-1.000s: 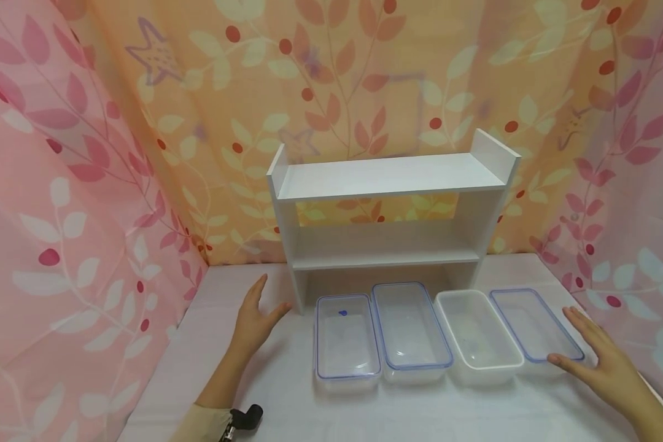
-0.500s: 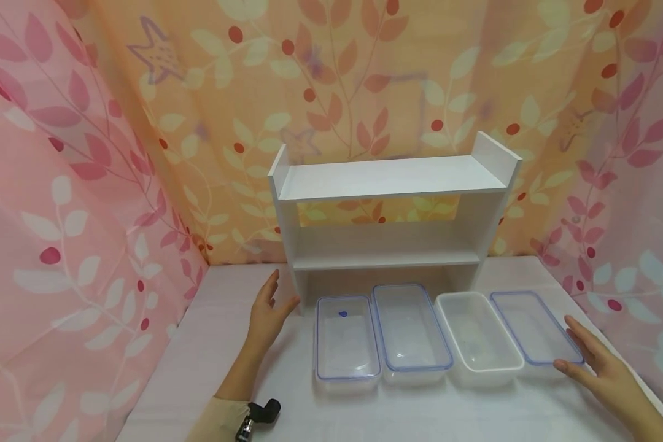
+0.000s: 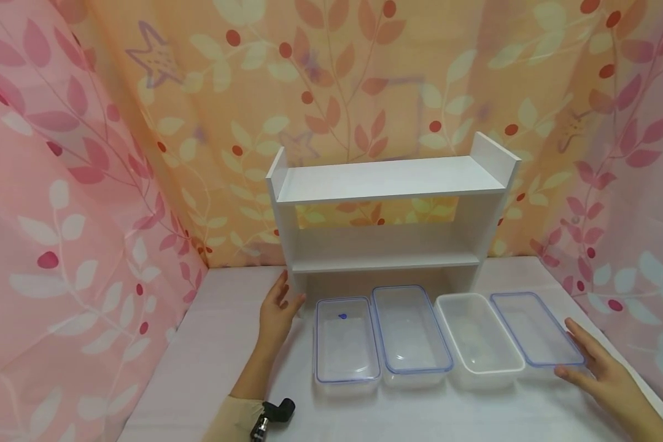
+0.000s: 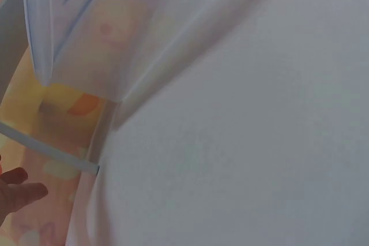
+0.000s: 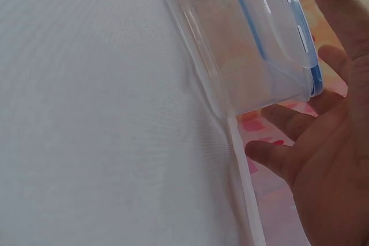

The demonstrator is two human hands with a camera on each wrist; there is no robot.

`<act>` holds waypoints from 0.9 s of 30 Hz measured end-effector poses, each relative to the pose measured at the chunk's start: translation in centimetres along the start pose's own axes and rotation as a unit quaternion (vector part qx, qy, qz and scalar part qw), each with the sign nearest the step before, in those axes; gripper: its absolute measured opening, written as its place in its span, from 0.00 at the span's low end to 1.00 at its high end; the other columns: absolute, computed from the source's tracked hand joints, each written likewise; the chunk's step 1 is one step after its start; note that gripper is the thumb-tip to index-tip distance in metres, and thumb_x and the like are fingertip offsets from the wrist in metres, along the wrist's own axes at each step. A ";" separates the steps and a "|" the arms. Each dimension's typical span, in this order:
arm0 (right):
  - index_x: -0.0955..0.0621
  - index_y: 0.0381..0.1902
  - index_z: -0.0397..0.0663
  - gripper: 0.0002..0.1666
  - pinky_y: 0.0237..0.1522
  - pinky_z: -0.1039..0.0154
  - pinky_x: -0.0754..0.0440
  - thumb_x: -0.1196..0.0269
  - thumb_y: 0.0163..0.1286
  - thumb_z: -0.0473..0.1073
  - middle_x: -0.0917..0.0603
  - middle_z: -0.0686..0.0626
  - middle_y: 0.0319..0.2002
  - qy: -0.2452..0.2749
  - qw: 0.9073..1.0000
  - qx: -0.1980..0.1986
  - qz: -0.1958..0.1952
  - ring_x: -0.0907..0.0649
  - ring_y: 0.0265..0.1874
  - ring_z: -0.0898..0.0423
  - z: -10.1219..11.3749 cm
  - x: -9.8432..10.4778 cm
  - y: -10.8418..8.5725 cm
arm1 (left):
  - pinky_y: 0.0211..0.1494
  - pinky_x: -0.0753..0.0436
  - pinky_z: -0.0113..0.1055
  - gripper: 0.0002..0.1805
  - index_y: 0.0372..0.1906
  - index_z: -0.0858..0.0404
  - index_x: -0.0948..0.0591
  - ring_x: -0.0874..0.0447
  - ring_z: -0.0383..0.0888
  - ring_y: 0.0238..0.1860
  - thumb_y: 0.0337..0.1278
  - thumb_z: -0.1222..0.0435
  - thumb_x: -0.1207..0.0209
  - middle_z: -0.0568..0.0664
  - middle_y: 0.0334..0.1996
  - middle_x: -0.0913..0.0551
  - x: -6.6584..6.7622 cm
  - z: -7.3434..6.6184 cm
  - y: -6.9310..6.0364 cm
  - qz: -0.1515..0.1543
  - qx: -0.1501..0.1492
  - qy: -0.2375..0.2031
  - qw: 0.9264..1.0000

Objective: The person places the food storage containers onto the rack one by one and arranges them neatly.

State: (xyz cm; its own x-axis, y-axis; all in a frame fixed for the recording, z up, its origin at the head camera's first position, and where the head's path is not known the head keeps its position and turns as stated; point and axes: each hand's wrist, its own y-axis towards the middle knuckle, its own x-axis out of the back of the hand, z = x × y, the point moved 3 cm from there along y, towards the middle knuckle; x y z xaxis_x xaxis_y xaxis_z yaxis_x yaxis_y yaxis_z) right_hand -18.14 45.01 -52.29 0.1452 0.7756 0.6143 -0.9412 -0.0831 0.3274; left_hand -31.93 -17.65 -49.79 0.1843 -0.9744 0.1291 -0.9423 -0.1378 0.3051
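Clear plastic food containers stand in a row on the white cloth. Blue rims edge the leftmost container [image 3: 348, 347], the second container [image 3: 411, 331] and the rightmost container [image 3: 537, 331]; the third container [image 3: 479, 337] has a whitish rim. My right hand [image 3: 602, 371] is at the near right corner of the rightmost one, thumb and fingers spread around it; contact cannot be told. In the right wrist view that hand [image 5: 323, 159] lies beside its blue edge. Left of the leftmost container, my left hand [image 3: 276, 313] is by the shelf's left side, fingers loosely bent, holding nothing.
A white two-tier shelf [image 3: 387, 178] stands right behind the row, its side panels reaching down to the table [image 3: 237, 276]. Patterned curtains [image 3: 221, 110] enclose the back and both sides. A black device [image 3: 279, 410] is strapped at the left wrist.
My left hand has moved right and slightly forward, up to the shelf's left side. The right hand has shifted slightly right and down. The containers and shelf stay put.
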 end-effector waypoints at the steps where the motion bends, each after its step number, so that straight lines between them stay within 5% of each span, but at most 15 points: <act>1: 0.52 0.84 0.58 0.56 0.64 0.91 0.52 0.34 0.69 0.29 0.55 0.74 0.79 0.005 1.000 -0.005 0.004 0.49 0.67 0.90 0.0 0.0 -0.1 | 0.73 0.35 0.65 0.44 0.78 0.56 0.34 0.36 0.62 0.75 0.59 0.62 0.28 0.50 0.79 0.36 -0.1 0.1 0.0 -0.002 0.003 -0.003 1.000; 11: 0.56 0.84 0.66 0.59 0.63 0.92 0.57 0.34 0.71 0.32 0.64 0.72 0.81 0.030 0.998 -0.044 0.038 0.55 0.66 0.92 0.0 -0.6 -0.6 | 0.71 0.28 0.60 0.42 0.77 0.57 0.33 0.30 0.61 0.72 0.59 0.67 0.28 0.53 0.77 0.33 -0.9 0.5 0.4 -0.018 -0.001 -0.022 1.000; 27: 0.49 0.84 0.51 0.60 0.64 0.90 0.59 0.29 0.62 0.29 0.62 0.62 0.84 -0.005 1.000 0.012 0.021 0.60 0.73 0.85 -0.4 -1.2 0.1 | 0.57 0.19 0.26 0.39 0.75 0.68 0.33 0.26 0.62 0.69 0.59 0.77 0.33 0.61 0.73 0.29 -1.3 1.0 0.7 -0.019 -0.006 -0.108 0.994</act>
State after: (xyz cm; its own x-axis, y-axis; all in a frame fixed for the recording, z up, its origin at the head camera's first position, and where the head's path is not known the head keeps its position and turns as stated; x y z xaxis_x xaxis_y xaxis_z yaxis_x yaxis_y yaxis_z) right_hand -18.54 44.27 -53.26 0.1094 0.7652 0.6345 -0.9390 -0.1298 0.3184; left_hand -33.07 -16.68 -50.65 0.1541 -0.9841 -0.0883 -0.9325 -0.1744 0.3164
